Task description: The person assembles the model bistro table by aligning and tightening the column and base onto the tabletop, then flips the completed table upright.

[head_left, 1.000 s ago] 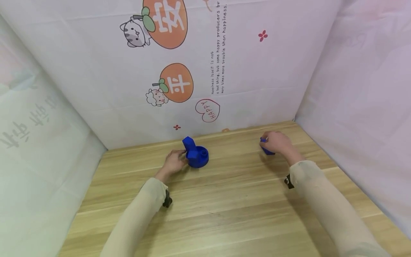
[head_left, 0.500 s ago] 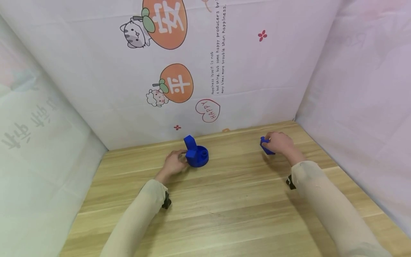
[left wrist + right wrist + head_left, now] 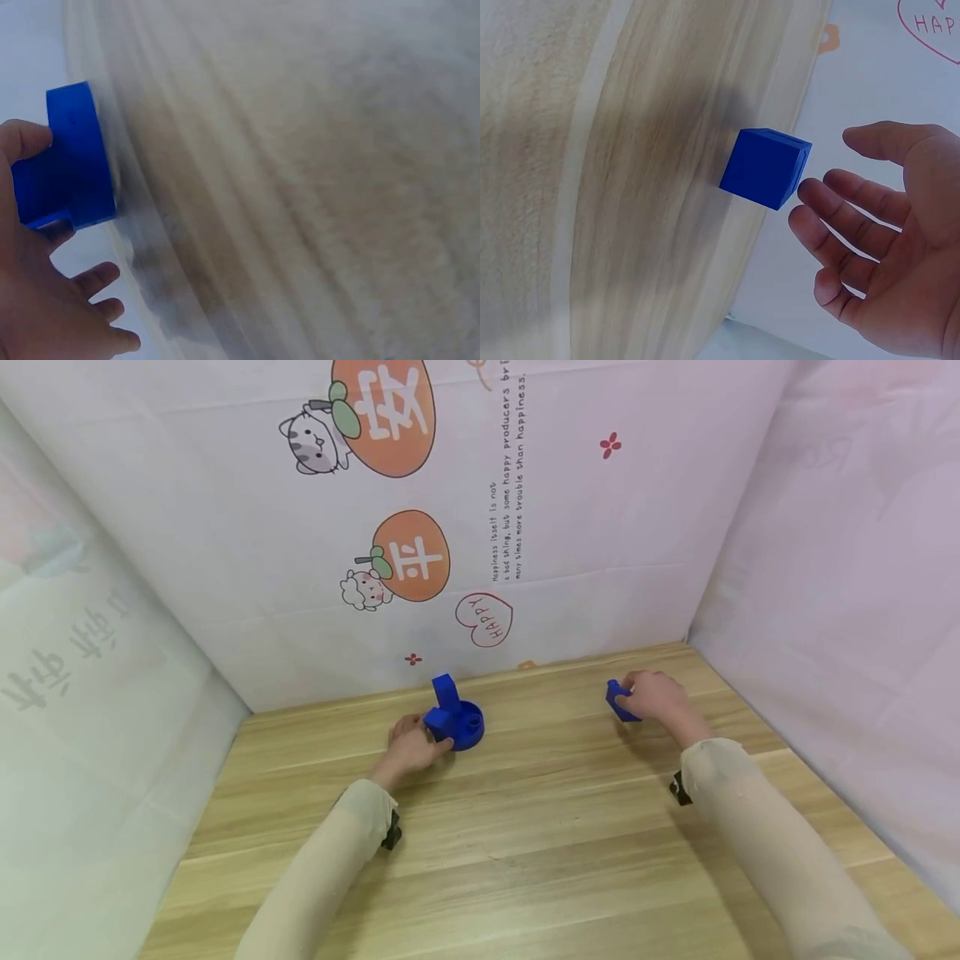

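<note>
In the head view, my left hand (image 3: pixel 414 747) grips the near left side of a round blue base (image 3: pixel 470 737). Two angular blue posts (image 3: pixel 447 695) rise from the base, and a small round socket shows inside its rim. The left wrist view has the thumb on the blue piece (image 3: pixel 81 154) and a finger beneath it, with other fingers spread. My right hand (image 3: pixel 656 697) is beside a separate angular blue block (image 3: pixel 621 703) on the table. In the right wrist view, its loosely bent fingers are right at the edge of the block (image 3: pixel 761 169), the thumb apart.
The wooden table (image 3: pixel 510 843) meets a white printed cloth (image 3: pixel 570 527) at the back. White cloth walls also enclose the left and right sides. Both forearms reach over the table, each with a small dark device (image 3: pixel 681 787) at the wrist.
My left hand has shifted its hold, the thumb now at the near side of the base, and the posts have turned. My right hand has drawn slightly right, letting go of the blue block.
</note>
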Available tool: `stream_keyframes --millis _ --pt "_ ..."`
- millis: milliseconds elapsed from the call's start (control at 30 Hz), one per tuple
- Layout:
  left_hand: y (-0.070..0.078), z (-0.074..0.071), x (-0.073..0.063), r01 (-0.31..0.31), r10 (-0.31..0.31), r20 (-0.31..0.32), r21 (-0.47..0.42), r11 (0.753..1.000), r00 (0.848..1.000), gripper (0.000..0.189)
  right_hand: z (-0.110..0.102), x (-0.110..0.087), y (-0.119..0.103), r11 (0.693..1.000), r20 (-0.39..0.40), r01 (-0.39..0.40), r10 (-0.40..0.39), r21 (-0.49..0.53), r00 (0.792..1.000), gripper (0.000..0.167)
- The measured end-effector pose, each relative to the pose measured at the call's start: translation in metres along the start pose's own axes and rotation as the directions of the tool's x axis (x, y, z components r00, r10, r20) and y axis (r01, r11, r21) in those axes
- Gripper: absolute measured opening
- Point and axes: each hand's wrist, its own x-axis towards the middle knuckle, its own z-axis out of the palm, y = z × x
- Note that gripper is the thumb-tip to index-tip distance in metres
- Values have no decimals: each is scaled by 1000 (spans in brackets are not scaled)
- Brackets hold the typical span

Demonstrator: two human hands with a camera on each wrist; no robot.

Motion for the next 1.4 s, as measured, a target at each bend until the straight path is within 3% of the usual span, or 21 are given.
stream_keyframes --millis 200,467,900,1100,1400 --pt "-8 3 4 16 -15 16 -53 998 1000 90 3 0 4 1000 -7 -14 14 0 1000 49" --pt "-8 -1 8 2 0 41 -50 999 999 91 5 -3 6 996 24 -79 80 -33 997 63" --pt "-9 -12 7 -22 33 80 -136 990 996 87 7 -6 5 989 109 -144 148 -44 983 59" --pt "-8 -12 5 -29 38 69 -128 991 997 86 7 -4 7 992 77 -125 126 -22 989 53" --pt "-7 -13 2 -30 39 78 -118 993 996 87 6 1 4 997 -55 -69 71 34 996 54"
